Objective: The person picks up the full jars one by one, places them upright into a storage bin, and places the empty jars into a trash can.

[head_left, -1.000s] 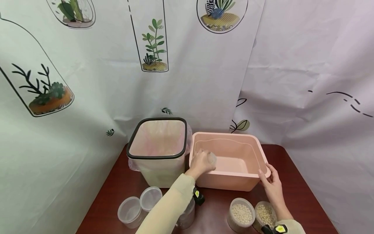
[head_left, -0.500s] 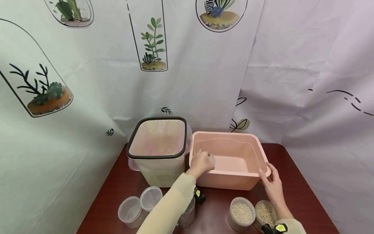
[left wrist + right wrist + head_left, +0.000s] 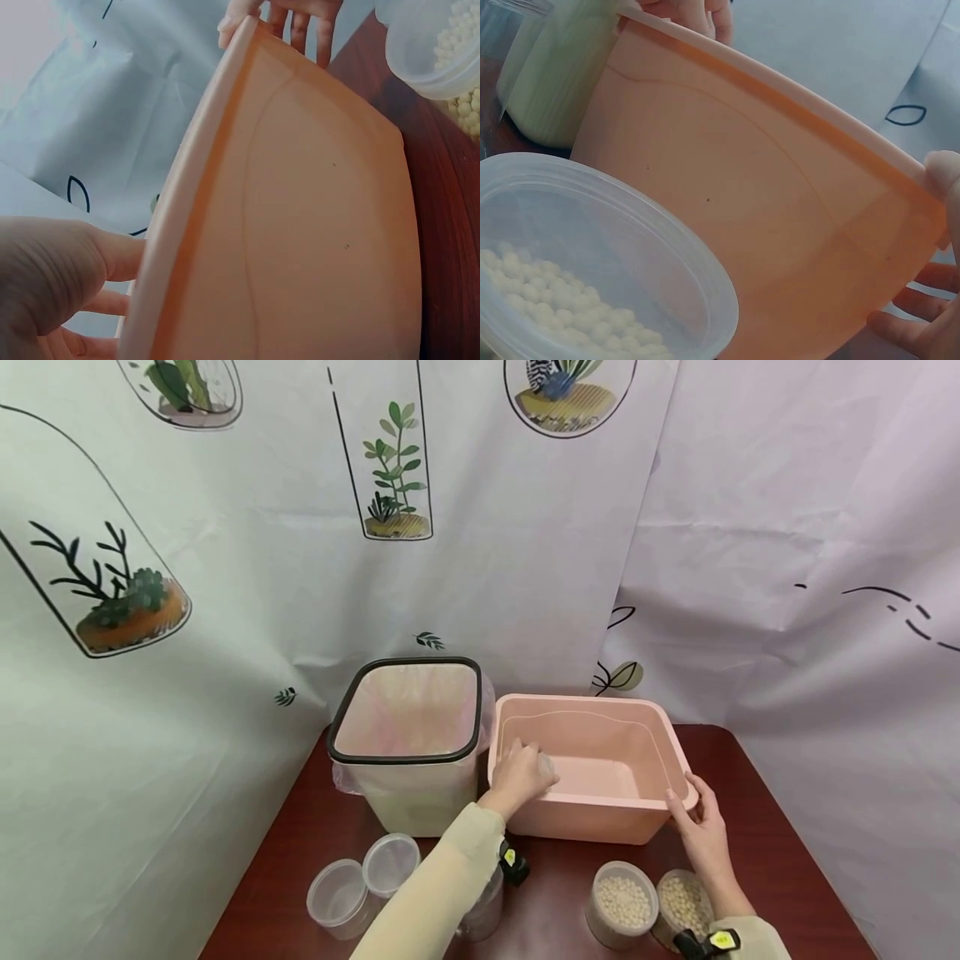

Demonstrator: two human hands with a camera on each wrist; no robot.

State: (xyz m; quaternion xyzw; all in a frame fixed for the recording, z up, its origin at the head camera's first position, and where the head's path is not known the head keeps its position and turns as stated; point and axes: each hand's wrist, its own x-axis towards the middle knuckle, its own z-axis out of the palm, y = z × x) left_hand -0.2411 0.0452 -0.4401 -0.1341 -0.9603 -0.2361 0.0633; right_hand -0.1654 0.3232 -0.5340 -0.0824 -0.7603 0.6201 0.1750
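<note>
On the table (image 3: 772, 852), the right hand (image 3: 703, 827) grips a tub (image 3: 592, 815), maybe steadying it; the left hand (image 3: 516, 776) holds something clear (image 3: 547, 766).

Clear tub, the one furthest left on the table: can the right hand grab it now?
Probably not: the right hand holds a corner of the pink basin, and the left sleeve lies across the way to the clear tub.

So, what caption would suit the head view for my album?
Left hand inside a pink tub, right hand holding its near corner.
</note>
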